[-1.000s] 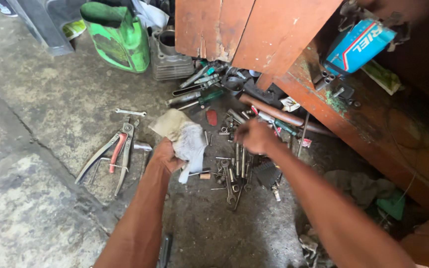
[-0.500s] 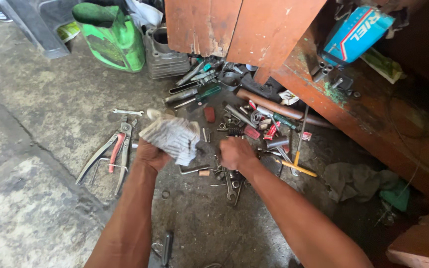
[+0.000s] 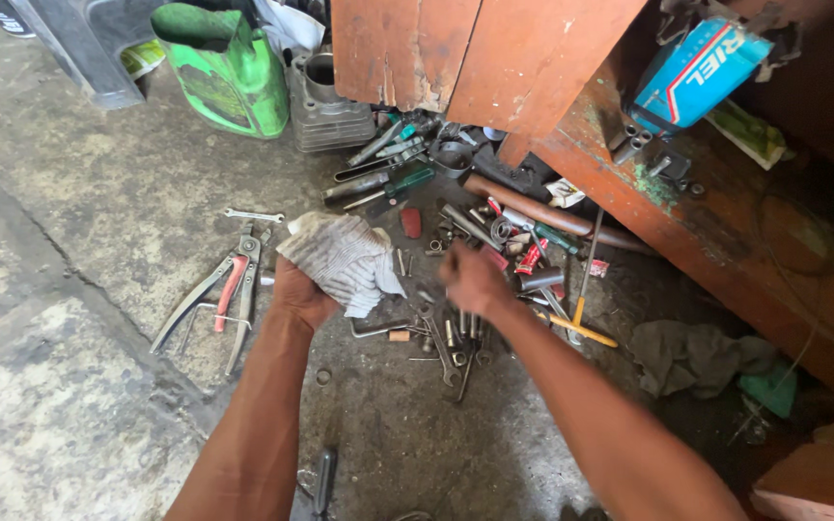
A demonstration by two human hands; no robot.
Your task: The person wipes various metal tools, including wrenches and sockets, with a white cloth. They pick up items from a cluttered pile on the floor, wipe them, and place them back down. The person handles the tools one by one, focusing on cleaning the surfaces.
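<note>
My left hand grips a crumpled, dirty white rag and holds it just above the concrete floor. My right hand hovers over a scattered pile of small tools, fingers curled; whether it holds anything is hidden. Wrenches, sockets and bits lie directly under and around it. A wooden-handled hammer lies just beyond the right hand.
Large pliers with red grips and a small spanner lie to the left. A green plastic jug and a metal engine cylinder stand at the back. A brown wooden cabinet runs along the right, with a grey cloth below it.
My right hand has pulled back from the far tools toward the pile in the middle. My left hand has lifted the rag and bunched it up.
</note>
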